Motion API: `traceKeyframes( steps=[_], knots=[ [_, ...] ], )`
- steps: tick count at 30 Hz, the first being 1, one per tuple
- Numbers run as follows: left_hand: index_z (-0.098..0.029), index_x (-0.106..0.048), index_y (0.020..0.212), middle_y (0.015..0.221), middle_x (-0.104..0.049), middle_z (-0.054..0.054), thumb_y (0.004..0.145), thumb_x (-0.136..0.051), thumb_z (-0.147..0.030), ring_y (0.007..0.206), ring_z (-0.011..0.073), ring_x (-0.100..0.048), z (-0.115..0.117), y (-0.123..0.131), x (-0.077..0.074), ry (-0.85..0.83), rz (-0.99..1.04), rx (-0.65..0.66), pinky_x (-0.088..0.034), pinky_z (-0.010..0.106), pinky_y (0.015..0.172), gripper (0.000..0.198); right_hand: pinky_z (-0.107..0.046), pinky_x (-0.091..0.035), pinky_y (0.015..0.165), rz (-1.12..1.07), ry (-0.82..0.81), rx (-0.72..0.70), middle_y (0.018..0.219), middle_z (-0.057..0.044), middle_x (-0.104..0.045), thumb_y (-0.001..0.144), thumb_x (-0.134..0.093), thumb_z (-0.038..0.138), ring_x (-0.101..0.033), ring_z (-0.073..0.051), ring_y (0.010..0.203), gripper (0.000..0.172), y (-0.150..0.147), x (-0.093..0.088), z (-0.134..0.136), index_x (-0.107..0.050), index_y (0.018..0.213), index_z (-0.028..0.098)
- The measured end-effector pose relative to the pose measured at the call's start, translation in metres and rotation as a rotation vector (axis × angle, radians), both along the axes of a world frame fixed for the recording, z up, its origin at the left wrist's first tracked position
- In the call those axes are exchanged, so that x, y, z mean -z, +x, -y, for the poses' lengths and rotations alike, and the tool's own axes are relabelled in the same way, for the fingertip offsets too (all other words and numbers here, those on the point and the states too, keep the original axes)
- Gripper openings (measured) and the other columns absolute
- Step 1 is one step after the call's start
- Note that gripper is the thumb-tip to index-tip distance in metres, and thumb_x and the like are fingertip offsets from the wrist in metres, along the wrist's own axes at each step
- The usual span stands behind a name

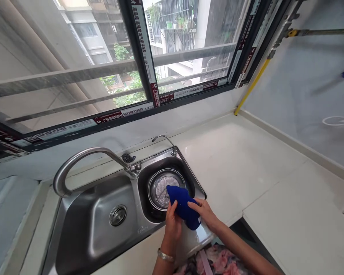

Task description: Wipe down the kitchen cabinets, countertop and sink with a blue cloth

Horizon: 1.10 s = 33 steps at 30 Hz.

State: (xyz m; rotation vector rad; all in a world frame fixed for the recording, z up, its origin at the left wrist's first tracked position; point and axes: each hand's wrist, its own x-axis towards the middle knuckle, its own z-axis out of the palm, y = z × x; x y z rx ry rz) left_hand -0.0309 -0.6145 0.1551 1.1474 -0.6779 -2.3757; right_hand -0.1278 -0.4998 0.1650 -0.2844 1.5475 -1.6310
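A folded dark blue cloth (183,203) with a small white tag is held between my two hands, over the near edge of the sink's right basin. My left hand (174,222) grips it from the left side, thumb on top; a bracelet circles that wrist. On its right side, my right hand (204,214) pinches the cloth, fingers partly hidden beneath. Below and beyond the cloth, a round metal strainer bowl (152,191) sits in the right basin, partly covered by the cloth. Its perforated bottom shows some water or shine.
The left basin (103,244) has a drain (118,215). A large curved faucet (83,153) and a thin small tap (164,136) rise behind the sink. A dark scouring pad (127,157) lies at the back ledge. White countertop (232,152) extends right; a yellow pipe (252,87) stands in the corner.
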Motion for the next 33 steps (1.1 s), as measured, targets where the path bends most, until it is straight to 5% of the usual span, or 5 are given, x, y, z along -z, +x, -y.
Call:
traceKeyframes(
  steps=[10,16,21,27,33],
  knots=[
    [-0.016,-0.058,0.142,0.132,-0.071,0.016,0.064,-0.092,-0.056,0.123,0.0326,-0.067,0.031,0.037,-0.004,-0.312,0.063,0.185,-0.050,0.047,0.115,0.093,-0.031,-0.045,0.065,-0.450,0.105,0.014,0.075,-0.002,-0.066,0.085,-0.071,0.060,-0.057,-0.019,0.068,0.041,0.015,-0.009,0.002,-0.068,0.098,0.021],
    [-0.025,0.013,0.163,0.126,-0.072,0.018,0.071,-0.088,-0.051,0.108,0.0300,-0.072,0.019,0.062,0.016,-0.413,0.007,0.323,-0.054,0.053,0.106,0.140,-0.036,-0.053,0.076,-0.368,0.071,0.088,0.087,-0.002,-0.068,0.085,-0.071,0.051,-0.062,-0.022,0.077,0.065,0.021,-0.007,0.013,-0.052,0.141,0.024],
    [-0.020,-0.032,0.162,0.152,-0.052,0.020,0.070,-0.081,-0.025,0.139,0.0361,-0.052,0.018,0.080,0.006,-0.896,0.251,0.651,-0.039,0.050,0.121,0.104,-0.046,-0.045,0.112,-0.481,-0.007,-0.220,0.146,-0.011,-0.056,0.080,-0.073,0.035,-0.057,-0.030,0.128,0.075,0.031,0.002,-0.001,-0.048,0.150,0.026],
    [-0.020,-0.075,0.121,0.135,-0.059,0.021,0.083,-0.064,-0.024,0.123,0.0386,-0.062,0.037,0.080,0.002,-1.333,0.542,0.872,-0.050,0.053,0.104,0.040,-0.048,-0.050,0.101,-0.914,0.312,-0.450,0.120,-0.012,-0.064,0.083,-0.060,0.020,-0.061,-0.027,0.109,0.047,0.032,0.022,-0.014,-0.065,0.129,0.024],
    [-0.020,-0.080,0.098,0.102,-0.077,0.010,0.080,-0.068,-0.039,0.098,0.0298,-0.070,0.053,0.082,-0.012,-1.120,0.284,0.832,-0.052,0.041,0.094,0.029,-0.050,-0.039,0.114,-0.723,0.041,-0.371,0.144,-0.014,-0.057,0.083,-0.073,0.050,-0.054,-0.034,0.133,0.031,0.019,-0.014,0.001,-0.075,0.092,0.020]
  ],
)
